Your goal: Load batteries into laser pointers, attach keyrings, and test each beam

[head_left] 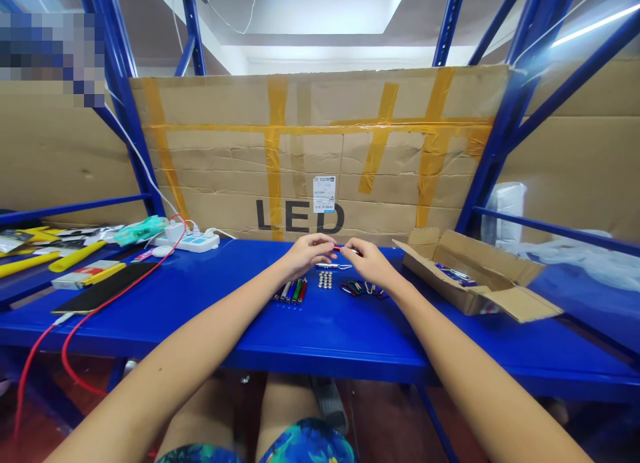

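Note:
Between my two hands, above the blue table, is a slim red tube (338, 249), like the body of a small keychain torch. My left hand (311, 253) is pinched at its left end, and my right hand (369, 259) grips the other end; the fingers hide much of it. Below my left hand lies a row of coloured tubes (293, 291) in silver, blue, green and red. Small silver button cells (325, 280) are set out in a grid beside them. Under my right hand sit several coloured carabiners (364, 289). A silver piece with a clip (334, 266) lies just behind the cells.
An open cardboard box (465, 299) with small blue and silver items stands at the right. On the left are a black phone (107, 288) on a red cable, a power strip (195, 240) and yellow-handled tools (77, 256). A large cardboard sheet (225, 163) closes the back.

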A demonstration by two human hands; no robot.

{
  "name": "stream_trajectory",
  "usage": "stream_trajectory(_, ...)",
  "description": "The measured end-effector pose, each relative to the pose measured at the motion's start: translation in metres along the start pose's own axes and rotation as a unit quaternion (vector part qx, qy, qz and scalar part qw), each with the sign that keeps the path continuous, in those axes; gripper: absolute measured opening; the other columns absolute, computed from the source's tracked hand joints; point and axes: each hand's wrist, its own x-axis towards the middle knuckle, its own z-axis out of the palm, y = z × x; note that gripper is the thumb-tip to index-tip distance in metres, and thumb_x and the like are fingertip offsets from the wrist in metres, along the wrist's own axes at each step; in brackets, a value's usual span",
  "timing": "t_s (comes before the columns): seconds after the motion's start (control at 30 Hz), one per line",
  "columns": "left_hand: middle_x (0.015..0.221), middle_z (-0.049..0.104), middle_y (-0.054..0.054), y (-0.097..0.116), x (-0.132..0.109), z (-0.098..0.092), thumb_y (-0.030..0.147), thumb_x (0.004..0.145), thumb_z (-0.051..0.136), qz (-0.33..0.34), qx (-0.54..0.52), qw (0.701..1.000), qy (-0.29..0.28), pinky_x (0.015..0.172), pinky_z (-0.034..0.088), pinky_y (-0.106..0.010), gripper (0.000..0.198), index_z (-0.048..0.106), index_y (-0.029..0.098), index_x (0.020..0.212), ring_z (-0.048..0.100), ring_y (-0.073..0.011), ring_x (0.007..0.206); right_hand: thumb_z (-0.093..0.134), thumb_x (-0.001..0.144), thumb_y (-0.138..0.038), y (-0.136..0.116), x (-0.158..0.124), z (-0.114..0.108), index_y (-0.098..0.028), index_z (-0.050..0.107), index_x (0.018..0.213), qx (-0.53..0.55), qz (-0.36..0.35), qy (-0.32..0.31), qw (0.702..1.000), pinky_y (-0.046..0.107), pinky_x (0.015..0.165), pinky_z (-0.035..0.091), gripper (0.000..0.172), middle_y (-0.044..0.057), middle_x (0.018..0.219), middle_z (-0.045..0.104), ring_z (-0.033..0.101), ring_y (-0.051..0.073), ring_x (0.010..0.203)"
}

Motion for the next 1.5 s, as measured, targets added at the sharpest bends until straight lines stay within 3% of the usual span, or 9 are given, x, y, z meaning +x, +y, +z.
stream_trajectory(0.17, 0.081, 0.070, -0.007, -0.003, 0.006, -0.011, 0.022, 0.064, 0.080, 0.048, 0.154, 0.986, 0.042, 0.081, 0.048, -0.038, 0.020, 0.068, 0.015, 0.079, 0.063, -0.0181, 0.077, 0.053, 0.087, -0.035, 0.013, 0.004, 0.002, -0.016, 0.063, 0.095, 0.005, -0.004, -0.057, 0.998, 0.030, 0.071, 0.040, 0.023, 0.004, 0.086, 0.066, 0.055, 0.017, 0.077)
stream_trajectory(0.27, 0.084, 0.071, -0.008, -0.004, 0.013, -0.022, 0.023, 0.066, 0.077, 0.071, 0.213, 0.973, 0.049, 0.081, 0.048, -0.038, 0.016, 0.069, 0.016, 0.078, 0.063, -0.0198, 0.081, 0.056, 0.082, -0.027, 0.029, 0.013, 0.005, -0.015, 0.061, 0.100, 0.012, 0.016, -0.050, 0.999, 0.030, 0.069, 0.041, 0.022, 0.003, 0.083, 0.063, 0.054, 0.016, 0.073)
stream_trajectory(0.5, 0.078, 0.071, -0.007, -0.023, 0.031, -0.037, 0.019, 0.066, 0.069, 0.073, 0.313, 0.945, 0.067, 0.074, 0.047, -0.035, 0.006, 0.068, 0.016, 0.071, 0.062, -0.0194, 0.075, 0.060, 0.076, -0.020, 0.063, 0.040, 0.018, -0.016, 0.059, 0.089, -0.013, 0.043, -0.044, 0.998, 0.028, 0.069, 0.043, 0.013, 0.003, 0.081, 0.064, 0.056, 0.016, 0.075)
stream_trajectory(0.67, 0.077, 0.071, -0.006, -0.038, 0.038, -0.044, 0.017, 0.064, 0.066, 0.055, 0.372, 0.924, 0.063, 0.074, 0.046, -0.035, 0.004, 0.069, 0.018, 0.065, 0.063, -0.0207, 0.076, 0.062, 0.073, -0.014, 0.072, 0.041, 0.021, -0.017, 0.058, 0.078, -0.052, 0.073, -0.075, 0.993, 0.026, 0.068, 0.042, 0.008, 0.002, 0.076, 0.065, 0.057, 0.015, 0.073)
stream_trajectory(0.83, 0.074, 0.071, -0.004, -0.039, 0.039, -0.045, 0.015, 0.063, 0.065, 0.027, 0.396, 0.917, 0.046, 0.071, 0.046, -0.034, 0.008, 0.070, 0.019, 0.067, 0.063, -0.0200, 0.072, 0.063, 0.074, -0.015, 0.068, 0.038, 0.017, -0.017, 0.063, 0.074, -0.092, 0.066, -0.109, 0.988, 0.028, 0.068, 0.042, 0.002, 0.004, 0.077, 0.069, 0.059, 0.017, 0.074)
stream_trajectory(1.0, 0.070, 0.070, -0.004, -0.036, 0.039, -0.044, 0.014, 0.060, 0.064, -0.012, 0.409, 0.912, 0.022, 0.069, 0.046, -0.033, 0.008, 0.069, 0.019, 0.064, 0.063, -0.0201, 0.071, 0.061, 0.077, -0.016, 0.062, 0.036, 0.014, -0.017, 0.069, 0.075, -0.109, 0.067, -0.148, 0.981, 0.031, 0.072, 0.043, 0.008, 0.007, 0.080, 0.072, 0.062, 0.019, 0.076)
stream_trajectory(1.3, 0.078, 0.072, -0.005, -0.032, 0.038, -0.041, 0.018, 0.066, 0.059, -0.052, 0.441, 0.896, -0.013, 0.074, 0.047, -0.030, 0.013, 0.070, 0.016, 0.072, 0.064, -0.0194, 0.078, 0.057, 0.079, -0.014, 0.054, 0.033, 0.008, -0.017, 0.072, 0.079, -0.138, 0.050, -0.136, 0.980, 0.027, 0.072, 0.043, 0.015, 0.006, 0.084, 0.073, 0.063, 0.018, 0.078)
stream_trajectory(1.43, 0.085, 0.072, -0.006, -0.012, 0.033, -0.049, 0.021, 0.067, 0.059, -0.030, 0.474, 0.879, -0.036, 0.077, 0.046, -0.028, 0.019, 0.071, 0.014, 0.081, 0.063, -0.0178, 0.082, 0.054, 0.081, -0.013, 0.030, 0.022, 0.011, -0.015, 0.072, 0.083, -0.119, -0.013, -0.100, 0.988, 0.026, 0.071, 0.042, 0.019, 0.006, 0.086, 0.073, 0.061, 0.016, 0.078)
stream_trajectory(1.5, 0.084, 0.072, -0.005, 0.005, 0.026, -0.055, 0.023, 0.067, 0.061, -0.034, 0.498, 0.862, -0.093, 0.076, 0.045, -0.026, 0.019, 0.071, 0.014, 0.080, 0.062, -0.0170, 0.081, 0.052, 0.083, -0.016, 0.011, 0.012, 0.016, -0.016, 0.073, 0.086, -0.079, -0.057, -0.143, 0.985, 0.025, 0.066, 0.042, 0.021, 0.003, 0.079, 0.071, 0.059, 0.015, 0.071)
